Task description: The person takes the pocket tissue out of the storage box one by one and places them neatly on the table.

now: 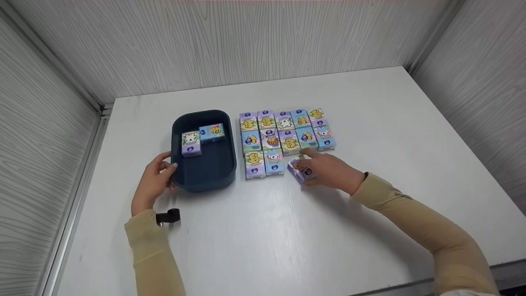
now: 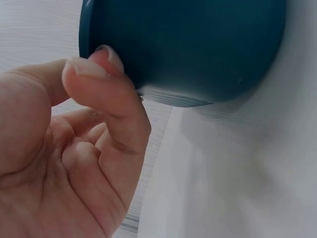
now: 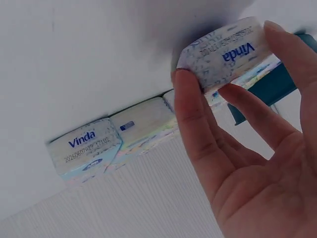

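Observation:
My right hand (image 1: pixel 332 172) grips a purple tissue pack (image 1: pixel 295 167) between thumb and fingers, tilted at the near right corner of the packs. The right wrist view shows "Vinda" on the end of that held pack (image 3: pixel 225 52). Pinched at its left rim by my left hand (image 1: pixel 153 181) is a dark blue bin (image 1: pixel 207 166). Inside the bin lie a purple tissue pack (image 1: pixel 191 144) and a blue one (image 1: pixel 212 132). In the left wrist view, my left hand (image 2: pixel 84 144) has its fingertips at the wall of the bin (image 2: pixel 193 49).
Right of the bin, several tissue packs (image 1: pixel 270 139) with cartoon prints lie in close rows on the white table (image 1: pixel 254 238). Pale wood-grain panels (image 1: pixel 246 41) stand at the back and both sides. A black strap end (image 1: pixel 169 216) sticks out by the left cuff.

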Available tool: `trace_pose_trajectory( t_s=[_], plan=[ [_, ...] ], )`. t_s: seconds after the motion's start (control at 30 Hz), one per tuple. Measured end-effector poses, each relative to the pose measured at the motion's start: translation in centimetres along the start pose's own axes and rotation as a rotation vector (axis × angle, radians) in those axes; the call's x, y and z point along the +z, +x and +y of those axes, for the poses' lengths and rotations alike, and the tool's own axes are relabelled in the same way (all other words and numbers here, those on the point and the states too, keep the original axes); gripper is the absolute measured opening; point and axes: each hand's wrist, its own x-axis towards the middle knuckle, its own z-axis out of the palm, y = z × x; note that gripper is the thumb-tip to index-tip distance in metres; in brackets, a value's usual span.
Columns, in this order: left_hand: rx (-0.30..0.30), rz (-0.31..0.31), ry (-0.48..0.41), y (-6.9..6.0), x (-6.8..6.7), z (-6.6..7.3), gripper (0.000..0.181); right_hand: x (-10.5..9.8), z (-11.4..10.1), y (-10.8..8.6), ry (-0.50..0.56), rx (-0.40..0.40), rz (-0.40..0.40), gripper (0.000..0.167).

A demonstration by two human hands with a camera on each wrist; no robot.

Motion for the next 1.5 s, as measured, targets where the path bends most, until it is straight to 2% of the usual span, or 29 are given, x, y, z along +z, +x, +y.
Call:
trace_pose_trajectory(
  t_s=[0.23, 0.53, 0.8, 1.03, 1.3, 1.5],
  plan=[
    [0.01, 0.01, 0.006, 0.2, 0.0, -0.5, 0.051, 0.9, 0.0, 1.3, 0.019, -0.062, 0.076, 0.046],
    [0.02, 0.026, 0.003, 0.2, 0.1, -0.2, 0.05, 1.0, 0.4, 2.7, 0.082, -0.019, 0.118, 0.044],
    [0.015, 0.018, -0.009, 0.1, 0.0, -0.1, 0.051, 1.0, 0.4, 3.2, 0.104, 0.003, 0.11, 0.044],
    [-0.011, 0.023, -0.001, 0.0, 0.1, -0.2, 0.053, 1.1, 0.5, 3.5, 0.052, -0.005, 0.113, 0.045],
    [-0.016, 0.032, -0.001, 0.0, 0.0, -0.5, 0.05, 1.1, 0.5, 3.7, 0.042, -0.019, 0.113, 0.048],
    [-0.027, 0.009, -0.013, -0.3, -0.2, 0.4, 0.051, -0.9, -0.2, 4.5, -0.033, -0.031, 0.116, 0.053]
  ],
)
